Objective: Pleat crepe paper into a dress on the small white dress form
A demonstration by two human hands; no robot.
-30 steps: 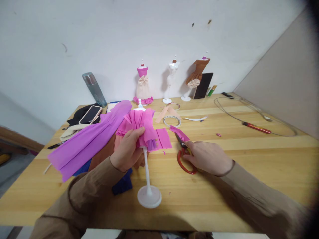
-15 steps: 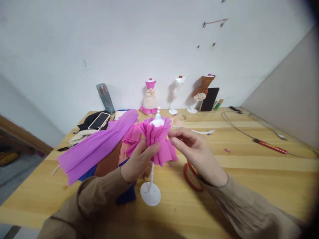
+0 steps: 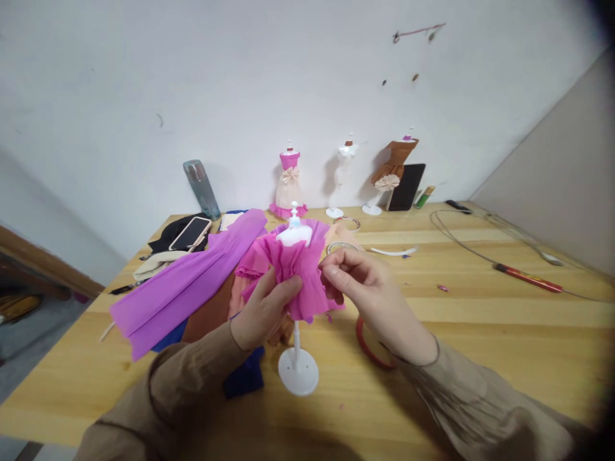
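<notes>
the pink cloth [image 3: 314, 278] is wrapped around the body of a small form [image 3: 294, 237], whose white shoulders and neck show above it and whose stem and round base show below. the left hand [image 3: 266, 307] grasps cloth and form together from the form's left side, its thumb lying across the front of the cloth. the right hand [image 3: 369, 285] is at the form's right side, thumb and fingertips drawn together at the cloth's edge; the view is too poor to tell whether they pinch anything. beneath that hand, right of the form, a red loop [image 3: 364, 346] lies on the table [image 3: 456, 358].

left of the form, a purple cloth [image 3: 192, 282] stretches over a brown cloth [image 3: 209, 314], and a blue cloth [image 3: 244, 374] lies near the form's base. a phone [image 3: 191, 234] and a bottle [image 3: 202, 189] are farther back on that side.

behind the form, by the wall, are a pink-and-cream dress [image 3: 289, 182], a white torso [image 3: 342, 166] and a brown dress [image 3: 394, 163] with a tablet [image 3: 409, 186] beside it. far right of the form lies a red rod [image 3: 527, 278].
</notes>
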